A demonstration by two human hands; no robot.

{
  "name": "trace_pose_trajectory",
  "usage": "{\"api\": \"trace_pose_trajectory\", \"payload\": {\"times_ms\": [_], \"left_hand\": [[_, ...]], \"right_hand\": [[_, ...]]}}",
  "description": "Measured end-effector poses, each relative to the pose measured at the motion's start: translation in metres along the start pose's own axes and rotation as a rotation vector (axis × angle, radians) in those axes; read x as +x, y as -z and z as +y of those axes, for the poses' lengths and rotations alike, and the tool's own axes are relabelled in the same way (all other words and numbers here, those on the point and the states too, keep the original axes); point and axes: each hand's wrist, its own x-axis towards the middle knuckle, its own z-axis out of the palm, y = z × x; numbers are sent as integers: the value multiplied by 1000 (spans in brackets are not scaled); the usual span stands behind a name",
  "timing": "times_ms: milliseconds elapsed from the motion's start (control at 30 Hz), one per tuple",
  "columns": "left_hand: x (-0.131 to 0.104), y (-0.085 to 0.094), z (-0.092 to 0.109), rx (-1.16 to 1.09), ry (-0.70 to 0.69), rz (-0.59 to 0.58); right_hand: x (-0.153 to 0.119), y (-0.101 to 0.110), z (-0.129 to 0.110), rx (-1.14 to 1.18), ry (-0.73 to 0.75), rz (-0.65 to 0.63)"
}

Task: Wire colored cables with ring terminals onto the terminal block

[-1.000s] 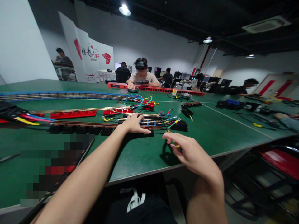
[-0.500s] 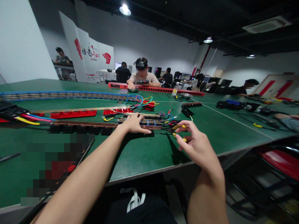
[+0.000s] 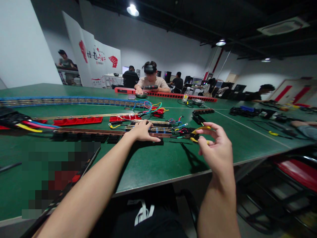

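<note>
My left hand (image 3: 141, 131) is laid across a long strip of copper-coloured rails on black holders (image 3: 111, 133). Its fingers reach over the far side and the thumb lies along the near edge, gripping the strip. In my right hand (image 3: 216, 142) is a pair of pliers with yellow handles (image 3: 206, 129), its handles spread apart. Their dark jaws (image 3: 193, 135) are at the right end of the strip, among short coloured wires (image 3: 177, 130). Whether the jaws touch a wire I cannot make out.
A blue curved track (image 3: 61, 101) and red trays (image 3: 78, 121) lie on the green table (image 3: 153, 165). Coloured wires (image 3: 151, 105) loop behind my left hand. A short black piece (image 3: 198, 118) lies beyond the pliers. Across sits a person (image 3: 152, 81) near a long red strip (image 3: 168, 95).
My right hand and the pliers have shifted to the right, with the handles now seen more side-on. My left hand has stayed in place.
</note>
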Motion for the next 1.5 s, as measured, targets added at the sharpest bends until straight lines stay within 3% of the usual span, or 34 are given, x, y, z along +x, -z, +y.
{"api": "trace_pose_trajectory", "payload": {"times_ms": [200,333,467,567,733,1033,1500], "left_hand": [[1,-2,-2,-10,-6,4],[1,-3,-3,-12,-17,19],[1,-3,-3,-13,-17,18],[1,-3,-3,-13,-19,22],[2,-4,-3,-6,-3,13],[2,-2,-1,13,0,-5],[2,-3,-2,10,-10,10]], "right_hand": [[-2,5,-15,-28,138,140],[53,-14,-12,42,238,94],[125,-51,9,85,242,-47],[148,-75,31,88,223,-81],[139,-81,58,-35,284,72],[142,-71,70,-80,301,135],[142,-75,75,-152,322,68]]}}
